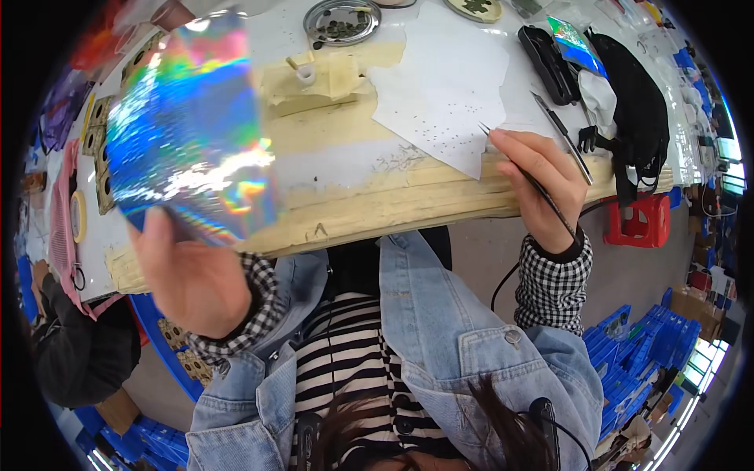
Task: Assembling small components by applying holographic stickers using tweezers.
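Observation:
My left hand [192,275] grips the lower edge of a shiny rainbow-coloured holographic sheet or pouch [188,125], raised over the left side of the table; I cannot tell which it is. My right hand [542,177] is closed around a thin, dark, pointed tool that looks like tweezers [542,191]. Its tip hovers by the right edge of a white paper sheet [440,63], where many tiny dark specks [448,129] lie scattered. To the right of this hand rests a slim black and silver pen-like tool [561,129].
At the back stands a round metal dish [343,22] with small dark pieces, and a second dish [475,8]. A small white cup [305,74] sits on a taped block [314,98]. Right lie a black case [546,63] and black cloth bag [636,102]. A red stool [640,222] stands below.

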### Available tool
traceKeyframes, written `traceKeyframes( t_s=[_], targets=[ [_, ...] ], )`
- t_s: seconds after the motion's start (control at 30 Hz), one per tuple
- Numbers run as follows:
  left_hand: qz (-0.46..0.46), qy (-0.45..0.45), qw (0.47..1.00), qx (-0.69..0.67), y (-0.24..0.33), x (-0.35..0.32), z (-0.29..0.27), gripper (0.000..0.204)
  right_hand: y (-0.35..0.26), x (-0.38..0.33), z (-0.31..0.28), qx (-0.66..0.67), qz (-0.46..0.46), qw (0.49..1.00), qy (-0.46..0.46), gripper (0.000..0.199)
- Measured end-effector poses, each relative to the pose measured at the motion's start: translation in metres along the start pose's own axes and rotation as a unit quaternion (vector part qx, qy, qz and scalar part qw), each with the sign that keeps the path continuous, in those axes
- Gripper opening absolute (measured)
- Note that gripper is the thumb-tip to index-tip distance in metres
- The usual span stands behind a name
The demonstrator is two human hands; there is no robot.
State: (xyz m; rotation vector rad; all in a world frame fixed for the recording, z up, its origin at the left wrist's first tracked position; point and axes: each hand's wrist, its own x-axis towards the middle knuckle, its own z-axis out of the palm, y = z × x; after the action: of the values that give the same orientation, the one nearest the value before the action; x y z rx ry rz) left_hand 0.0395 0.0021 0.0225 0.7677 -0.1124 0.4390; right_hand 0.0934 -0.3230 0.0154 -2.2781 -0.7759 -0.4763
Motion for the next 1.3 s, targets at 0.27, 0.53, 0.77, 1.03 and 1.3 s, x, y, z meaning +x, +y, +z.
traceKeyframes(
  t_s=[0.27,0.53,0.77,1.03,1.3],
  targets=[
    [0.191,0.087,0.972,0.105,0.045,0.049,-0.036,0.021,0.005,0.001,0.009,-0.006,-0.037,0.999,-0.023,0.032],
    [0.167,0.107,0.967,0.158,0.046,0.073,-0.052,0.017,0.007,0.007,0.010,-0.022,-0.050,0.998,-0.043,0.032],
    [0.124,0.119,0.978,0.121,0.057,0.072,-0.062,0.018,0.005,0.009,0.011,-0.016,-0.019,0.998,-0.058,0.033],
    [0.127,0.138,0.976,0.113,0.058,0.074,-0.067,0.019,0.008,0.009,0.011,-0.015,-0.019,0.997,-0.068,0.033],
    [0.128,0.130,0.977,0.115,0.060,0.075,-0.069,0.018,0.006,0.008,0.009,-0.014,-0.003,0.996,-0.085,0.034]
  ],
)
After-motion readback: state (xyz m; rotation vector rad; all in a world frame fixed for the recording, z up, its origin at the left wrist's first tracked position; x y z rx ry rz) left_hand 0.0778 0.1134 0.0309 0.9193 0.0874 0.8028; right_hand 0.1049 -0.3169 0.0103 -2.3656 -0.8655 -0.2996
